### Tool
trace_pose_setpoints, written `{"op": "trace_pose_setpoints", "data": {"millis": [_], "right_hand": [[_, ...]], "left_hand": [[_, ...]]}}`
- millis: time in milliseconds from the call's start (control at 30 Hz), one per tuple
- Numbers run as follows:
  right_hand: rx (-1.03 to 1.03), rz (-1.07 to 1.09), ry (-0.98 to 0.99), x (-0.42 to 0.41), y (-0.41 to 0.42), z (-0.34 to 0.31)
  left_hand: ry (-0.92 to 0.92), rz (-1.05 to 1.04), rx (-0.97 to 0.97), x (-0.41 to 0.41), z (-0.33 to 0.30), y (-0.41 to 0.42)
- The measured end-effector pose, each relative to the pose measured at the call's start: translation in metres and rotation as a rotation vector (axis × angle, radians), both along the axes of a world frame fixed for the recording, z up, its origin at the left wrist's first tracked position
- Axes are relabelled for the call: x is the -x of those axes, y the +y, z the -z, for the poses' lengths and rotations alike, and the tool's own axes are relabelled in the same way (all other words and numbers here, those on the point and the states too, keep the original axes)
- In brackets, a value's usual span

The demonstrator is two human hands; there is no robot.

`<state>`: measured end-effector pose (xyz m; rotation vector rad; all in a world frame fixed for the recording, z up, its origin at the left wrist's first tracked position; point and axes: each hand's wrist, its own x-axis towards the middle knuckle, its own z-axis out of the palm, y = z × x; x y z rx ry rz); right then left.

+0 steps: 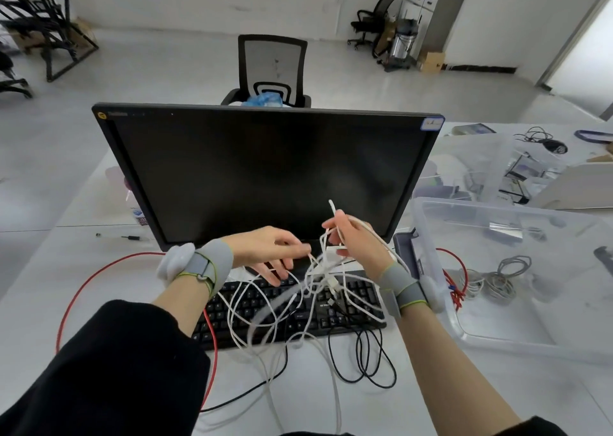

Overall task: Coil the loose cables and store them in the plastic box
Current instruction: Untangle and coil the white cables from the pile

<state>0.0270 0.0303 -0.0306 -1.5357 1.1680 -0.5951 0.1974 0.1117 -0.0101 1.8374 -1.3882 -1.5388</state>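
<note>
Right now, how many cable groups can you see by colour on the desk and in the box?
White cable tangle, in both hands: 1
Red cable on the desk: 1
Black cable on the desk: 1
Grey coil in the plastic box: 1
Total: 4

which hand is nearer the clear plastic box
Right. The right hand holds white cables just left of the plastic box; the left hand is farther left, before the monitor.

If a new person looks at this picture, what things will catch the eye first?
First, the tangle of white cables held up over the black keyboard by the left hand and right hand. Behind them stands a large dark monitor; at right sits the clear plastic box.
</note>
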Motion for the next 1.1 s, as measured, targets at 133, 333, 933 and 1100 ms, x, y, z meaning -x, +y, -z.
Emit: {"op": "trace_pose_setpoints", "data": {"millis": [133, 333, 933, 1100], "right_hand": [[-0.133, -0.058, -0.23, 0.0, -0.003, -0.015], [-0.199, -0.184, -0.419, -0.006, 0.002, -0.041], [0.014, -0.022, -0.409, -0.003, -0.018, -0.087], [0.038, -0.19, -0.479, -0.013, -0.015, -0.111]], "left_hand": [[-0.077, -0.19, 0.289, 0.0, 0.009, -0.007], [-0.236, -0.044, 0.426, 0.01, 0.007, -0.007], [-0.617, 0.016, 0.029, -0.017, 0.038, -0.002], [-0.387, -0.386, 0.42, -0.012, 0.025, -0.011]]}}
